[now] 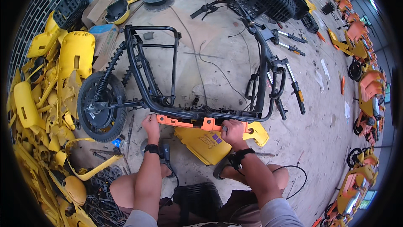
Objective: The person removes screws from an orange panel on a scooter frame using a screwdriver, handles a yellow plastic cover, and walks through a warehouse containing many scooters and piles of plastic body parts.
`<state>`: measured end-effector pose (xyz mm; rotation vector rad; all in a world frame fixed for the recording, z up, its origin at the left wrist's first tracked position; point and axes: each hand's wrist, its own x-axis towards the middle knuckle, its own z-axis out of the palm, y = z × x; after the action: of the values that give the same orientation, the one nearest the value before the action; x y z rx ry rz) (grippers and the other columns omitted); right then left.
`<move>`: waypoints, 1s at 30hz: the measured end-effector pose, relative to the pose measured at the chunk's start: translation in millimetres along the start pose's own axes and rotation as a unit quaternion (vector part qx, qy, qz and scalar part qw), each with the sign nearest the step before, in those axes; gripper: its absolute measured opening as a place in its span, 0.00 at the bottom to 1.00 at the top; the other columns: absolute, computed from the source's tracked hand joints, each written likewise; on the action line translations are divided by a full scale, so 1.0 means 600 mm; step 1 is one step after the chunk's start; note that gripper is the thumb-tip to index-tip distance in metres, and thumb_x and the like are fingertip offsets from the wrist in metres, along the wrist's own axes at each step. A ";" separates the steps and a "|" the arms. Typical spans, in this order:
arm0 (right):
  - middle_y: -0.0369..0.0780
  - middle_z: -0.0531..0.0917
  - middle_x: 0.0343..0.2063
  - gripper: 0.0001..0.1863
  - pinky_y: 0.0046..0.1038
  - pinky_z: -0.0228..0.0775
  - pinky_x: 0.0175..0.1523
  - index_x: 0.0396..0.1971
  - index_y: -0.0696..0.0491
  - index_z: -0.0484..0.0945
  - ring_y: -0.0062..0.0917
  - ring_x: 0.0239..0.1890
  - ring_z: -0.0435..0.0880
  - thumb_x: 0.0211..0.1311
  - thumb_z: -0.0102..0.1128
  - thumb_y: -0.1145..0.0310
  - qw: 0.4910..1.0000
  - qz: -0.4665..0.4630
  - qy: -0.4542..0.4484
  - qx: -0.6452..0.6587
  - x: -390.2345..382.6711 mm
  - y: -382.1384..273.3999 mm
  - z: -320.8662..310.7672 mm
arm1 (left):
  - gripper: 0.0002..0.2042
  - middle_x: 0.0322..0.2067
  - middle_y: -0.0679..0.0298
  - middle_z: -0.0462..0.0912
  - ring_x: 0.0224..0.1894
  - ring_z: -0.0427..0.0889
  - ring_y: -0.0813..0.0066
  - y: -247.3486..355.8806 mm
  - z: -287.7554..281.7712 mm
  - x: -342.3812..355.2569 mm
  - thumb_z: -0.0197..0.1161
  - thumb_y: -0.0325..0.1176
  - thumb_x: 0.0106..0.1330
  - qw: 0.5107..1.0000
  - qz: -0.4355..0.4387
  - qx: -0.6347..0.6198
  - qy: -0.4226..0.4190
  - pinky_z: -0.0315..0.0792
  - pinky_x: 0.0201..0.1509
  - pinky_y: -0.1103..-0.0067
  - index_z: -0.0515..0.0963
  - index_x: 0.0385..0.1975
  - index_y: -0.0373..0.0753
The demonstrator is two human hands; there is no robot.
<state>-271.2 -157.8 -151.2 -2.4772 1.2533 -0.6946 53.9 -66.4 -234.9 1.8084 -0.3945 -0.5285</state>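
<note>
Left hand [152, 124], fingers curled nearly closed, grips the nine o'clock end of an orange plastic trim strip [205, 123]; the right hand [233, 130] wraps near its three o'clock end, a small grey piece I cannot identify showing beside the fingers. Taking the strip as the dial's centre, yellow body panels [26, 105] heap up at nine, with the scooter's rear wheel [100, 108] nearer, just past nine. Its black frame [172, 111] runs along twelve, right beside the strip. A yellow cover [201, 145] lies at six, and a looped black cable [306, 179] at four. Uneven pull between the hands could twist or crack the thin plastic; a slipping grip might drop it onto the cover, scratching both. Perhaps the cable could snag the right arm.
</note>
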 end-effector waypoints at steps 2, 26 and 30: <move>0.39 0.74 0.14 0.05 0.36 0.68 0.27 0.16 0.50 0.72 0.35 0.20 0.76 0.35 0.58 0.68 1.000 -0.005 0.007 -0.015 0.004 0.009 0.001 | 0.13 0.14 0.71 0.67 0.22 0.61 0.85 -0.006 0.007 0.000 0.57 0.29 0.60 1.000 -0.004 -0.019 0.006 0.59 0.24 0.78 0.70 0.15 0.29; 0.48 0.83 0.25 0.16 0.29 0.66 0.19 0.43 0.60 0.76 0.29 0.15 0.77 0.59 0.42 0.74 0.717 0.526 0.138 0.435 -0.159 -0.044 -0.024 | 0.12 0.52 0.50 0.77 0.56 0.74 0.58 0.329 -0.209 -0.281 0.53 0.33 0.66 0.868 -0.266 -0.367 -0.203 0.69 0.59 0.64 0.71 0.45 0.34; 0.48 0.82 0.25 0.15 0.32 0.61 0.17 0.36 0.60 0.75 0.33 0.15 0.75 0.60 0.50 0.62 0.560 0.642 0.137 0.506 -0.301 -0.039 0.038 | 0.13 0.52 0.49 0.77 0.56 0.75 0.57 0.331 -0.195 -0.292 0.52 0.33 0.66 0.863 -0.229 -0.368 -0.259 0.70 0.60 0.64 0.70 0.46 0.33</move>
<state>-335.1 2.8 -212.5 -0.2270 1.5956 -0.8831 -31.2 60.7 11.1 0.9764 -0.0744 -1.3167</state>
